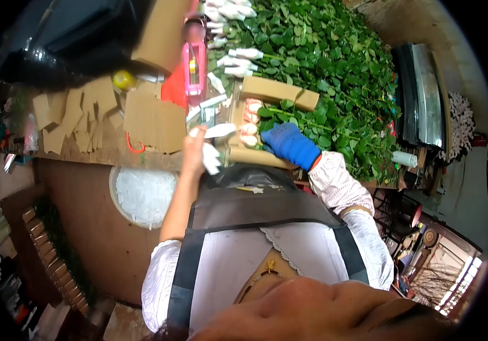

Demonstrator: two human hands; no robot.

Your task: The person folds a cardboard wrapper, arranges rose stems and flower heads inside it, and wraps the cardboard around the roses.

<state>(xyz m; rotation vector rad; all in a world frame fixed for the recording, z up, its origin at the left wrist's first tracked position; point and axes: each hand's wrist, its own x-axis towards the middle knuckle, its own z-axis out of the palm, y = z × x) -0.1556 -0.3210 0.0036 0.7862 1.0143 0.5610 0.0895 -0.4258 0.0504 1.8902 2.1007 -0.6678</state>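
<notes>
My left hand, bare and slightly blurred, is over the table's front edge with its fingers closed around white sleeves. Another white piece points right from its fingertips. In a blue glove, my right hand curls over leafy rose stems just right of pale pink-orange rose heads. Its grip on the stems is partly hidden by the glove. The rose heads lie in a row between a cardboard block behind and a cardboard strip in front.
Green-leaved roses with white-sleeved heads are heaped at the back. Left of them lie a pink tool, cardboard pieces and a yellow tape roll. A bucket of white sleeves stands below the table's edge.
</notes>
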